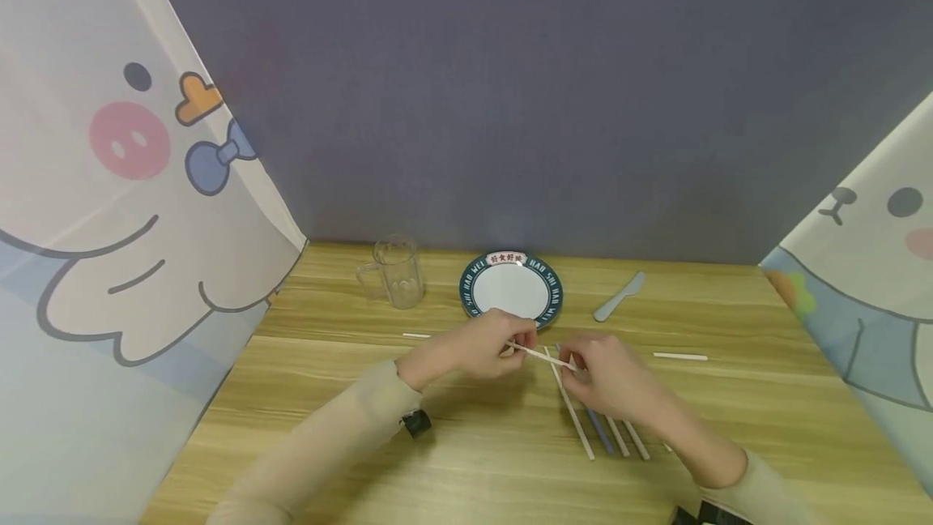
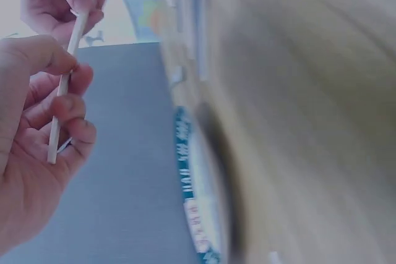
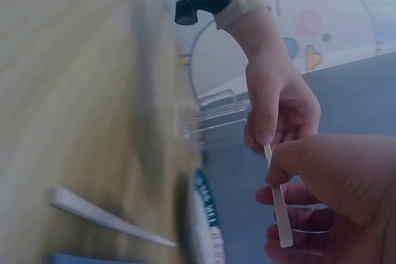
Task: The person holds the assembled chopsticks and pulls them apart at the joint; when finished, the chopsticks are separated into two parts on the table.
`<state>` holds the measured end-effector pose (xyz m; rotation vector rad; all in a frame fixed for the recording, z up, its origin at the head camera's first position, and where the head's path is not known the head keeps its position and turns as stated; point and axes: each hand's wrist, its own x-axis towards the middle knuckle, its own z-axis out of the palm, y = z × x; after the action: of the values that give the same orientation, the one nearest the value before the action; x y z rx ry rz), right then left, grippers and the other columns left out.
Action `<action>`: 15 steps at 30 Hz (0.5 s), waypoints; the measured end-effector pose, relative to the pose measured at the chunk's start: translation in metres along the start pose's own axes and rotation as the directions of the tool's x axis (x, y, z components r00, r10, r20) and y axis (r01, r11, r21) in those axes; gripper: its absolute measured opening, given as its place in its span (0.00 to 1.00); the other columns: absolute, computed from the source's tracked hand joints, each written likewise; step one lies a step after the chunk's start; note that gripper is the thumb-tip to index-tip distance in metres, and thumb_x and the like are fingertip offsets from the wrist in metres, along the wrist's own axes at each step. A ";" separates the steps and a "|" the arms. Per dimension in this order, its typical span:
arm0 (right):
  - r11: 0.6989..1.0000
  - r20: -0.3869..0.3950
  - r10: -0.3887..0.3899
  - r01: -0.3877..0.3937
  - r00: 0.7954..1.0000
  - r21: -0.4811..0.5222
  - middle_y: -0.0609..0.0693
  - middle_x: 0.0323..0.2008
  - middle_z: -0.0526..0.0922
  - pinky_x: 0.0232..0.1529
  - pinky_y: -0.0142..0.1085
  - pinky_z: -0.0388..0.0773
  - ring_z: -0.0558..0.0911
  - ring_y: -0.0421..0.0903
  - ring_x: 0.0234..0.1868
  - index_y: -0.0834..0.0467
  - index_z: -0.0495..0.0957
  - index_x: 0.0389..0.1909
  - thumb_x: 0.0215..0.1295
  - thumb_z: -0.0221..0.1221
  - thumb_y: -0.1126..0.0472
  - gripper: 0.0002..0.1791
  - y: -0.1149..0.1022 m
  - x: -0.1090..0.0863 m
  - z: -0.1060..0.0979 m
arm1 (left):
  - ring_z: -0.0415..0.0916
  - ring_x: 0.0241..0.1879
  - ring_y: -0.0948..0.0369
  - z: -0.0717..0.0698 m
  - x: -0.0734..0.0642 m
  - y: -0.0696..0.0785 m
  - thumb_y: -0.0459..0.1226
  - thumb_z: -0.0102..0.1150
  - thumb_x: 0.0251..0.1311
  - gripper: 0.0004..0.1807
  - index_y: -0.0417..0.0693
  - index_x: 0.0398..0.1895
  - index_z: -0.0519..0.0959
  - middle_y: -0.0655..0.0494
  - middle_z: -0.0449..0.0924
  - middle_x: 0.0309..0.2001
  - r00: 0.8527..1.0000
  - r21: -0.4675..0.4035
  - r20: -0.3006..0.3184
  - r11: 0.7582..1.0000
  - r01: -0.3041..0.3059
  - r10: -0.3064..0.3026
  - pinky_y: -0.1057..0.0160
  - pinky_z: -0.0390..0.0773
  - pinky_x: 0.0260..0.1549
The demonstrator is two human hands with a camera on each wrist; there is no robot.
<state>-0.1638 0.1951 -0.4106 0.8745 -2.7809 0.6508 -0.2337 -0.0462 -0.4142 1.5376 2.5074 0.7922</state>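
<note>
Above the table, a pale chopstick is held between both hands. My left hand pinches one end with thumb and fingers, and my right hand pinches the other. In the left wrist view a thin pale edge shows beside the chopstick; I cannot tell whether it is a second one. The right wrist view shows the squared end of the chopstick along the right fingers. Beneath the right hand lie several pale chopsticks and a blue one, partly hidden by that hand.
Behind the hands lies a plate with a dark green rim. A clear mug stands to its left, and a grey knife lies to its right. Short pale sticks lie at the right and beside the left forearm.
</note>
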 end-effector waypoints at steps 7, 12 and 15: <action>0.994 0.007 -0.105 0.105 0.994 0.016 0.39 0.29 0.72 0.30 0.28 0.71 0.70 0.35 0.30 0.49 0.78 0.29 0.61 0.66 0.69 0.11 0.000 0.016 -0.020 | 0.82 0.39 0.64 -0.016 -0.003 0.017 0.32 0.65 0.67 0.02 0.47 0.40 0.83 0.59 0.85 0.37 0.987 0.123 -0.156 0.992 -0.020 0.039 0.75 0.80 0.43; 0.988 0.006 -0.154 0.154 0.988 0.031 0.38 0.32 0.74 0.34 0.30 0.76 0.73 0.36 0.32 0.50 0.78 0.34 0.64 0.63 0.70 0.10 -0.001 0.023 -0.028 | 0.82 0.36 0.65 -0.016 -0.004 0.024 0.36 0.67 0.70 0.03 0.46 0.41 0.87 0.58 0.86 0.37 0.971 0.145 -0.238 0.989 0.022 0.013 0.73 0.81 0.40; 0.982 0.004 -0.178 0.178 0.984 0.056 0.38 0.30 0.72 0.31 0.28 0.72 0.70 0.33 0.29 0.51 0.78 0.37 0.67 0.60 0.71 0.10 -0.002 0.026 -0.029 | 0.80 0.30 0.64 -0.016 -0.005 0.027 0.37 0.66 0.72 0.05 0.46 0.39 0.88 0.58 0.86 0.34 0.966 0.134 -0.258 0.990 0.041 -0.005 0.74 0.76 0.34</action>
<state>-0.1833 0.1939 -0.3769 1.1239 -2.6628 0.6976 -0.2152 -0.0467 -0.3885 1.5318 2.8153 0.8834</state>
